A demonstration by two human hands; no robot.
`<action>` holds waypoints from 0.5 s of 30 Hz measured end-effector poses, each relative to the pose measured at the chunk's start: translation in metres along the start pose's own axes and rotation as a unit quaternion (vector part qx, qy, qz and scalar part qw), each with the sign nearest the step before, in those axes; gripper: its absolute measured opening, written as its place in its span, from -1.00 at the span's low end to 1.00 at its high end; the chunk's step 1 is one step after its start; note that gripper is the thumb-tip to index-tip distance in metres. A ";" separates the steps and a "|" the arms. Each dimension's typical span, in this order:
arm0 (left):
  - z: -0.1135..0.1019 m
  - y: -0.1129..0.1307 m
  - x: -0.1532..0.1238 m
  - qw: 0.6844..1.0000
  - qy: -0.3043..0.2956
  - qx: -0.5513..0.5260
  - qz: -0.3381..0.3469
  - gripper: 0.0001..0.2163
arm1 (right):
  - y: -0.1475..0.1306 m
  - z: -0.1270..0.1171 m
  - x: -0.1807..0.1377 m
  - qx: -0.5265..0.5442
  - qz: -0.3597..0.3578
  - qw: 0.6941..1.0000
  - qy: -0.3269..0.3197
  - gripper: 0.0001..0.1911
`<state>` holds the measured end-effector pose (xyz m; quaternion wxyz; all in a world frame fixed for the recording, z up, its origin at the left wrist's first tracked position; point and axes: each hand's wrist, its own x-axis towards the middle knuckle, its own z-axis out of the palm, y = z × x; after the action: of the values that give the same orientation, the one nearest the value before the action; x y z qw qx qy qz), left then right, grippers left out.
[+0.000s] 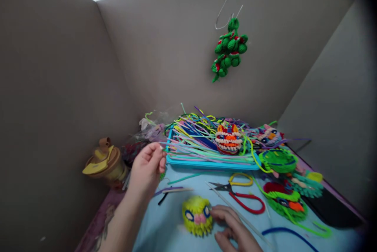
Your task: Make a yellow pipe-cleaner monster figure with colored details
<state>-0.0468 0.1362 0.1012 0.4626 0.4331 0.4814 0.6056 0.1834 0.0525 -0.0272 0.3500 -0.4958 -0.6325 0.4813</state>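
Note:
My left hand [146, 170] is raised at the near left corner of a blue tray [206, 162]. Its thumb and fingers pinch the end of one pipe cleaner from the loose coloured pile [194, 138] in the tray. My right hand [232, 228] rests low on the light blue table cover, fingertips touching a yellow woven pipe-cleaner face [196, 215] with blue eyes and a pink mouth. A thin pale stick [235, 212] crosses just above that hand.
Scissors [243, 192] with one yellow and one red handle lie in front of the tray. Finished woven figures sit in the tray [228, 138] and to the right [282, 201]. A green figure [229, 49] hangs from a wire hook. A brown cup [104, 161] stands left. Grey partitions enclose the desk.

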 end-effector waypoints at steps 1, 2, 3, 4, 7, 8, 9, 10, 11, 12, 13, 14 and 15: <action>0.007 -0.004 -0.012 0.993 -0.004 -0.106 -0.057 -0.89 | -0.001 0.000 0.000 -0.004 -0.001 1.000 -0.002 -0.68; 0.012 -0.009 -0.022 0.975 -0.002 -0.194 -0.107 -0.88 | -0.001 0.000 0.000 -0.007 -0.003 1.000 -0.002 -0.68; 0.016 -0.015 -0.031 0.952 0.003 -0.267 -0.151 -0.85 | -0.002 0.000 0.000 -0.008 -0.006 1.000 0.001 -0.68; 0.019 -0.021 -0.038 0.926 0.010 -0.326 -0.188 -0.82 | -0.003 0.001 0.000 -0.008 -0.007 1.000 0.007 -0.69; 0.021 -0.036 -0.051 0.874 0.031 -0.419 -0.247 -0.85 | -0.007 0.003 0.000 -0.003 0.000 1.000 0.022 -0.72; 0.021 -0.040 -0.054 0.866 0.037 -0.427 -0.258 -0.88 | -0.008 0.003 0.000 0.000 0.003 1.000 0.023 -0.72; 0.022 -0.043 -0.056 0.862 0.044 -0.430 -0.266 -0.89 | -0.010 0.004 0.000 0.003 0.006 1.000 0.023 -0.73; 0.022 -0.046 -0.059 0.859 0.052 -0.430 -0.273 -0.89 | -0.011 0.005 -0.001 0.006 0.007 1.000 0.022 -0.74; 0.023 -0.048 -0.062 0.855 0.063 -0.430 -0.281 -0.87 | -0.013 0.006 -0.001 0.008 0.005 1.000 0.020 -0.74; 0.024 -0.050 -0.065 0.851 0.072 -0.432 -0.290 -0.86 | -0.013 0.007 -0.002 0.010 0.002 1.000 0.021 -0.74; 0.024 -0.052 -0.069 0.846 0.078 -0.435 -0.299 -0.85 | -0.014 0.008 -0.003 0.011 -0.002 1.000 0.022 -0.73; 0.025 -0.054 -0.073 0.841 0.081 -0.439 -0.306 -0.84 | -0.014 0.009 -0.003 0.011 -0.003 1.000 0.024 -0.73; 0.025 -0.056 -0.077 0.836 0.078 -0.444 -0.312 -0.85 | -0.014 0.009 -0.004 0.011 -0.004 1.000 0.028 -0.73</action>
<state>0.0003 0.0718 0.0443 0.7303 -0.0405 0.3047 0.6100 0.1721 0.0461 -0.0164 0.3746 -0.5024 -0.6195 0.4727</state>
